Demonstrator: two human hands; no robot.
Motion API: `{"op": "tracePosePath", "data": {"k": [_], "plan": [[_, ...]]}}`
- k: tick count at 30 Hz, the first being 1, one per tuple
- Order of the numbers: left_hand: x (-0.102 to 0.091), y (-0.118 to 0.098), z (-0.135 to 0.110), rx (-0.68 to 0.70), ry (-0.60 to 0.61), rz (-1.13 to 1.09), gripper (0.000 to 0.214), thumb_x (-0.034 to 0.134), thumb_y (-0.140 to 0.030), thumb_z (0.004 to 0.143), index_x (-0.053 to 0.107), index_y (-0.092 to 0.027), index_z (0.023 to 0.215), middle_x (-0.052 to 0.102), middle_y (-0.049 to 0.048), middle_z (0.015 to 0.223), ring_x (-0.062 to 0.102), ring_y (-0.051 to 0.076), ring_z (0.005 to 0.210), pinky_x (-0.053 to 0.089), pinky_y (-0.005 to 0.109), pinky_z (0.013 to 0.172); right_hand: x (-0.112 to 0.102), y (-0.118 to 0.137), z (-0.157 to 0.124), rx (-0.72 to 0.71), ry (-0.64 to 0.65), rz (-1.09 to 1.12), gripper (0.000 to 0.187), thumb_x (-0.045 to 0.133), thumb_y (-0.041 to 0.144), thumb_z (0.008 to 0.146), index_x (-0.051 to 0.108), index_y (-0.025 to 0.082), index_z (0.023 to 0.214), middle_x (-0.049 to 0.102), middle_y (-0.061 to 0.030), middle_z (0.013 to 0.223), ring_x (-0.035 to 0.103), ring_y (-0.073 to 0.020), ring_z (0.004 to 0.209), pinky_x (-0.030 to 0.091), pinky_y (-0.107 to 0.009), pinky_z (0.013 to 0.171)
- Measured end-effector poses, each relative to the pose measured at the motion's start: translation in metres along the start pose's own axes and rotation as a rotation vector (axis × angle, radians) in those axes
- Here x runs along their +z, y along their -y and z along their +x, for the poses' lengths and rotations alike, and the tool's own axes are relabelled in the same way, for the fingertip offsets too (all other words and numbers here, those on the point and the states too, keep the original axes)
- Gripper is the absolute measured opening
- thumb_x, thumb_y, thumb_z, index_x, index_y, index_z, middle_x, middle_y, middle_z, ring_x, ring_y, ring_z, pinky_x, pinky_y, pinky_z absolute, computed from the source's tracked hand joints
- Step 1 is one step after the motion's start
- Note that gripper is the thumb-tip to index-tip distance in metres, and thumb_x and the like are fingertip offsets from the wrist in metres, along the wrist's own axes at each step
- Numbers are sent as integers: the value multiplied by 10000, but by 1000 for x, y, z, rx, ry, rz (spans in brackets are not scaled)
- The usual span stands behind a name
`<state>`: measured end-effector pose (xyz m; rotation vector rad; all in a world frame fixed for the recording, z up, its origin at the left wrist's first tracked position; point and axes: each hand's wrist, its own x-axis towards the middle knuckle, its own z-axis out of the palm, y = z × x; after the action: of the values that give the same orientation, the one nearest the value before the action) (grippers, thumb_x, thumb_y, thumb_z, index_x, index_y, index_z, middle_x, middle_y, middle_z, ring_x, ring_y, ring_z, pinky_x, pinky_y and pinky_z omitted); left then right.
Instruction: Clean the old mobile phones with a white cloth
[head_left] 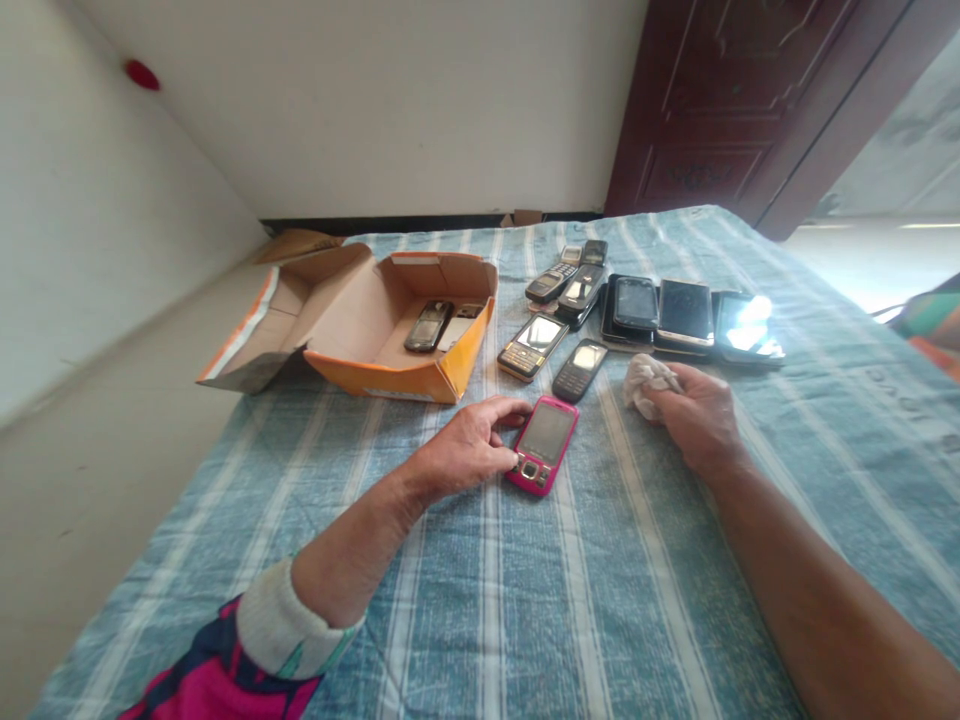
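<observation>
A pink slider-style mobile phone (546, 438) lies screen up on the cloth in front of me. My left hand (476, 447) is at its left edge, thumb by the keys and index finger near the top corner, gripping that side. In my right hand (701, 412) is a crumpled white tissue (649, 386), squeezed between thumb and fingers above the cloth. Just beyond the pink phone are a small dark keypad phone (580, 370) and a gold-and-black keypad phone (533, 346).
An open orange cardboard box (375, 376) at the left holds a dark phone (428, 326) and a pale item. Farther back lie several keypad phones (581, 285) and touchscreen phones (685, 312). Striped blue cloth (450, 620) covers the surface, with a wall and dark red door behind.
</observation>
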<state>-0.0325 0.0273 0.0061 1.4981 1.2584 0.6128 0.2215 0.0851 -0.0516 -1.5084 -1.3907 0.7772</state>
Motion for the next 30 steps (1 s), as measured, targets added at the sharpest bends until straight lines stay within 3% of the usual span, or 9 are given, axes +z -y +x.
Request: {"op": "tracePosePath", "data": {"k": [8,14,30], "plan": [[-2,5,0,19,3,18,508,611,-74,619,631,-160,1118,656,69,1172,582,257,1085,503,293,739,0,1,0,9,4,13,215,650,368,738,720,170,784,572,22,557,471,-117,494,353,-231,460],[-7,6,-1,20,32,27,551,592,-36,617,622,-159,1153,648,69,1198,598,229,1050,502,312,809,-1,2,-1,-4,3,9,215,637,363,741,717,166,773,567,22,562,466,-114,501,345,-230,468],[-7,5,0,74,50,92,567,618,-57,601,629,-157,1160,669,70,1131,610,220,969,483,301,758,-1,1,0,-4,-7,-14,223,641,368,739,731,173,802,583,20,571,496,-126,513,371,-241,487]]}}
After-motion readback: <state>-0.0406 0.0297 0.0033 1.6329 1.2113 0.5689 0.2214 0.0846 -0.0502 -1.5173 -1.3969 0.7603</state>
